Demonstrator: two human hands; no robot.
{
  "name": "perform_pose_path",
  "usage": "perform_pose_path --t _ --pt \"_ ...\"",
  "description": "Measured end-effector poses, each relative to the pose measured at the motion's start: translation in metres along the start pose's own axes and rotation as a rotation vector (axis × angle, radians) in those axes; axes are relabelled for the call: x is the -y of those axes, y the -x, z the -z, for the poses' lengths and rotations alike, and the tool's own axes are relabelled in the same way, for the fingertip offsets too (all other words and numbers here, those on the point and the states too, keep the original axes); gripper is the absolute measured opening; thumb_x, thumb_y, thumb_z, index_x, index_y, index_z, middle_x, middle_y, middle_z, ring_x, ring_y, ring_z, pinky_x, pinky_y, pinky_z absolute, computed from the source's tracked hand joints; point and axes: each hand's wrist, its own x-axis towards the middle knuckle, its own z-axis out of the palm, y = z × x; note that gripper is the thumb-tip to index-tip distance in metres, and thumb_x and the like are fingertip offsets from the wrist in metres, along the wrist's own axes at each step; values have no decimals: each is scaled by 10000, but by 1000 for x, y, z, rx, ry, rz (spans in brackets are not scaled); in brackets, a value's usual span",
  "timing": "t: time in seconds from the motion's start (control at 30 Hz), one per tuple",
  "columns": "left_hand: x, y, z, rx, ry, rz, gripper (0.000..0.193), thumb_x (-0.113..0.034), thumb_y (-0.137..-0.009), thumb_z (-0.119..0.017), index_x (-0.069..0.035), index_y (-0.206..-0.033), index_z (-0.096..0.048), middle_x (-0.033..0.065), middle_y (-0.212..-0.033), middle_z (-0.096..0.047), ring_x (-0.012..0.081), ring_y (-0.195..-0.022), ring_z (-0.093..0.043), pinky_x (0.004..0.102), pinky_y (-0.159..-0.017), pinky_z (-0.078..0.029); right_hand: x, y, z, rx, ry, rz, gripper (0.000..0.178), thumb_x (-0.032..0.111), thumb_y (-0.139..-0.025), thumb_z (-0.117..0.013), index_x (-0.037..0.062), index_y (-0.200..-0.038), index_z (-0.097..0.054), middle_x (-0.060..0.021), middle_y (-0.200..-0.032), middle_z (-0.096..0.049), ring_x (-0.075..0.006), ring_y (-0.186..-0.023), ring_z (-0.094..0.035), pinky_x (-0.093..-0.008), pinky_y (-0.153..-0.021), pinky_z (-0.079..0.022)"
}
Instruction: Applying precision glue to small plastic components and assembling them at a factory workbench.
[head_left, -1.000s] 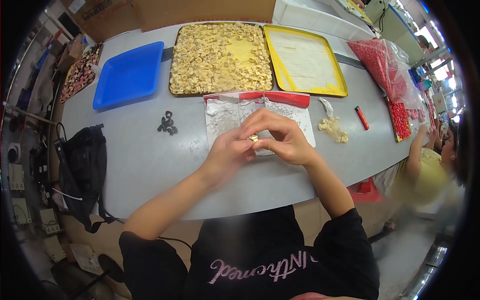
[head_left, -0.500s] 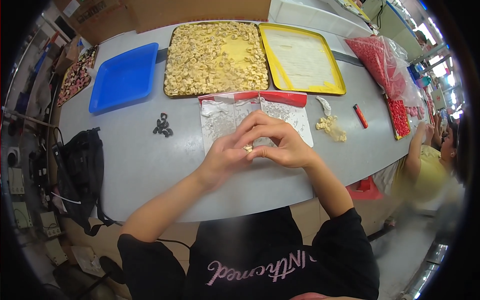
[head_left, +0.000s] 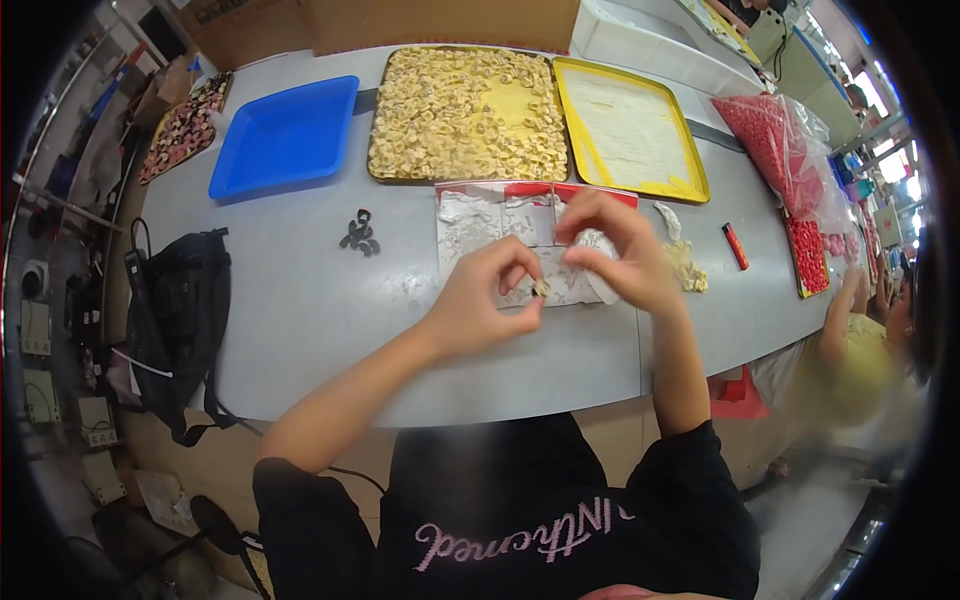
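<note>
Over a smeared board (head_left: 470, 235) inside the near edge of the tabletop (head_left: 310, 310), a pale piece (head_left: 541, 287) is pinched by the left hand (head_left: 485, 300), seemingly to expose it, while the right hand (head_left: 628, 255) is held spread nearby.

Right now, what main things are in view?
Smooth table: one, grey, centre
Shallow plastic tray: one, blue, back left
Rectangular trays: two, yellow, back centre
Small chunky pieces: many, cream, left yellow tray
Flat panel: one, white, red-edged, mid-table
Small bits: several, black, panel's left
Slim stick: one, red, panel's right
Plastic bag: one, clear with red contents, right
Fabric bag: one, black, left edge
Cardboard box: one, brown, behind trays
Left hand: one, pinching a small cream piece
Right hand: one, above panel
</note>
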Motion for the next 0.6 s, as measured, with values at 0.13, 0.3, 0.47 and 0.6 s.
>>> perform_pose_path --t 0.13,0.3,0.47,0.6 --pt "5 -4 -7 11 -545 -372 235 -73 -654 -673 -86 -838 -527 55 -763 -494 211 -763 -525 313 -720 -379 15 5 31 42 550 -252 298 190 -780 -760 23 -869 -529 -33 -706 -553 -110 -648 -517 -280 -582 -427" --pt "6 -3 -7 24 -571 -340 236 -85 -656 -686 -89 -828 -524 49 -777 -515 224 -806 -534 343 -750 -373 11 18 37 189 740 -470 462 345 -701 -816 17 -857 -531 -78 -748 -591 -195 -676 -558 -316 -606 -443" --pt "0 -4 -4 116 -542 -242 224 -89 -678 -677 -85 -855 -540 51 -800 -514 226 -826 -512 349 -761 -379 -2 18 39 299 772 -476 480 349 -693 -817 5 -895 -551 -109 -810 -620 -240 -742 -594 -334 -664 -472" --pt "1 -6 -6 119 -481 -257 209 -56 -672 -686 -78 -848 -577 47 -782 -515 221 -799 -508 326 -745 -410 -3 18 41 311 683 -515 455 308 -695 -814 4 -923 -563 -132 -839 -624 -253 -797 -604 -331 -722 -485"
